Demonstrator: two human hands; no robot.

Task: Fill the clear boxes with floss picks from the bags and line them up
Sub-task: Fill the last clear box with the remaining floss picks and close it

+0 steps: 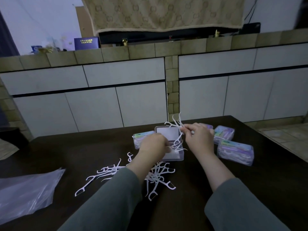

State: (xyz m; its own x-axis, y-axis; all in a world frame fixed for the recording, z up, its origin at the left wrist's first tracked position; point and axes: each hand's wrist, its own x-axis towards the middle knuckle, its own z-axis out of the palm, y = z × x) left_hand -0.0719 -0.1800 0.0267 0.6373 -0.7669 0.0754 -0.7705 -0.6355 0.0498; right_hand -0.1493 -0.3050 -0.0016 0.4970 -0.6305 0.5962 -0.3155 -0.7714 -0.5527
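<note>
An open clear box (173,155) sits mid-table with its lid (167,132) raised toward the far side. My right hand (199,135) holds a small bunch of white floss picks (175,122) above the box's far right corner. My left hand (154,145) reaches over the box's left side and pinches a few picks (177,146) inside it. A loose heap of floss picks (156,176) lies on the dark table (250,189) in front of the box, partly hidden by my left forearm.
Filled, closed clear boxes stand to the right (235,152), (224,133), and another (138,139) sits left of the open one. A crumpled clear plastic bag (26,192) lies at the table's left edge. White cabinets stand beyond the table.
</note>
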